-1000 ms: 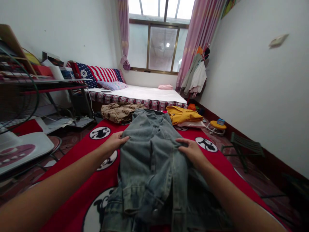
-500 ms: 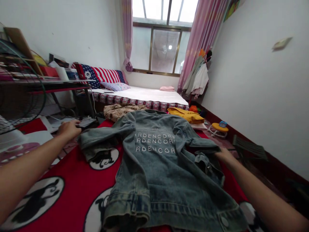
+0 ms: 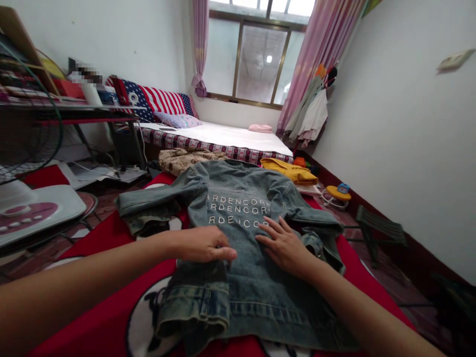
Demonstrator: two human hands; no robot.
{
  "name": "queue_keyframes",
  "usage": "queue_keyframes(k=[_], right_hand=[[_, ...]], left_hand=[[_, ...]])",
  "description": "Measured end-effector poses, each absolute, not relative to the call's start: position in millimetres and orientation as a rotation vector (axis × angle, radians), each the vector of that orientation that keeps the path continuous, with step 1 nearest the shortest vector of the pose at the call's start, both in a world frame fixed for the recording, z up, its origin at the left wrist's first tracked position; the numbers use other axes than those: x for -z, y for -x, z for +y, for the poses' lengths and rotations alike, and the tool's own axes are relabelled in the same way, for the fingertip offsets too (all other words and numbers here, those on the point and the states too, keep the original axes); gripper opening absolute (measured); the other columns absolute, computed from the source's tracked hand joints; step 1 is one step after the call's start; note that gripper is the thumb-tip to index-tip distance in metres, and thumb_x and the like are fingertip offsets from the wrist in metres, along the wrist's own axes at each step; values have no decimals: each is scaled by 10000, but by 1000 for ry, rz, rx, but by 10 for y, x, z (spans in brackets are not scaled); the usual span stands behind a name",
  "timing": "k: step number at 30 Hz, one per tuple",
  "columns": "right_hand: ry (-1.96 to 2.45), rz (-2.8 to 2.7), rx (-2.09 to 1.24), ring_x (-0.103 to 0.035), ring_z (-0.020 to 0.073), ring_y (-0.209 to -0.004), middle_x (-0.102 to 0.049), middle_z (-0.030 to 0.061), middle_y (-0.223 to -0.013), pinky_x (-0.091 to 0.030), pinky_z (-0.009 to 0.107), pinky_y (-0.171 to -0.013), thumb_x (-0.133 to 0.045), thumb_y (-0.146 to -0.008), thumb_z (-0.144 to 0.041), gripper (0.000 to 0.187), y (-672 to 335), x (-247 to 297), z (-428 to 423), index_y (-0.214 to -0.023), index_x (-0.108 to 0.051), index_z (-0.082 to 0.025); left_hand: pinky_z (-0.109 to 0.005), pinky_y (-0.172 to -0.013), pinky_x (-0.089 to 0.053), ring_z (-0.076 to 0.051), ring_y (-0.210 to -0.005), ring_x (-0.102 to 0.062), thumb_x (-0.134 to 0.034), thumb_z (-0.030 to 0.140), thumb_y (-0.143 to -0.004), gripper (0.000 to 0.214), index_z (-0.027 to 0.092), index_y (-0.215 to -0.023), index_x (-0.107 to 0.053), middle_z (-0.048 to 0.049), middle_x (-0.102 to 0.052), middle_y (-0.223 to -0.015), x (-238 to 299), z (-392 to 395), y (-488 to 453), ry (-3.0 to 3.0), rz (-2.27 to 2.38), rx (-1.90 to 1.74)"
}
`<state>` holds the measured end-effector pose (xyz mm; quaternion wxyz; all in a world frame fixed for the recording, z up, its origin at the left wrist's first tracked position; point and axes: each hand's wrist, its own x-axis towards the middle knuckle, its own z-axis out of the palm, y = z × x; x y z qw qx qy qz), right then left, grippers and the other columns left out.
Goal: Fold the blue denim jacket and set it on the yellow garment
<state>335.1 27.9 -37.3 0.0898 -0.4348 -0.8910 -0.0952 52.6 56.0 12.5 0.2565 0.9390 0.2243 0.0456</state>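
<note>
A faded blue denim jacket (image 3: 253,277) lies back side up, its lettered back facing me and both sleeves spread sideways. Under it is a red cloth (image 3: 122,287) with white round patches and dark animal figures. My left hand (image 3: 204,244) is over the jacket's left part, fingers bent downward and thumb apart, with nothing seen in it. Fingers spread, my right hand (image 3: 284,246) rests flat on or just above the jacket's back, beside the lettering. Whether the left fingertips touch the denim cannot be made out.
Behind the jacket lie a brown patterned cloth (image 3: 186,159) and a folded yellow garment (image 3: 290,171). A bed (image 3: 219,133) stands under the window. On the left are a cluttered desk (image 3: 119,118) and a white-and-pink seat (image 3: 44,213); on the right, a small yellow stool (image 3: 336,192) and a dark folding stool (image 3: 381,228).
Both hands have left the jacket's sleeve ends and come inward over its back. The sleeves stay spread; the view has tilted slightly downward.
</note>
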Motion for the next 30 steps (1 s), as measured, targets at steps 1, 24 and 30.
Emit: queue_keyframes(k=[1,24,30], right_hand=[[1346,-2670,310,-349,289,-1380,-571,64,-1344,-175,567,-1146,-532,-891,-242,308,-3392,405,269,-1182,-634,-251],[1519,-2335,385,-397,265,-1350,-456,100,-1466,-242,510,-1126,-502,-887,-225,441,-2742,13,1398,-1326,-548,-219],[2187,-2052,180,-252,290,-1439,-352,110,-1534,-179,576,-1137,-306,-974,-497,575,-3651,756,1735,-1441,-426,-184]], left_hand=[[-218,-584,-408,-122,-579,-553,-360,576,-941,569,173,-793,-733,-30,-663,-679,-130,517,-492,-2546,653,-24],[-368,-1010,-414,-242,-1225,-544,-408,265,-920,447,159,-1332,-544,-136,-572,-1349,58,1588,-864,-2701,1189,-501],[-435,-1144,-250,-304,-1448,-229,-341,520,-938,669,108,-1463,-375,-173,-298,-1544,819,2355,-179,-2368,1876,-463]])
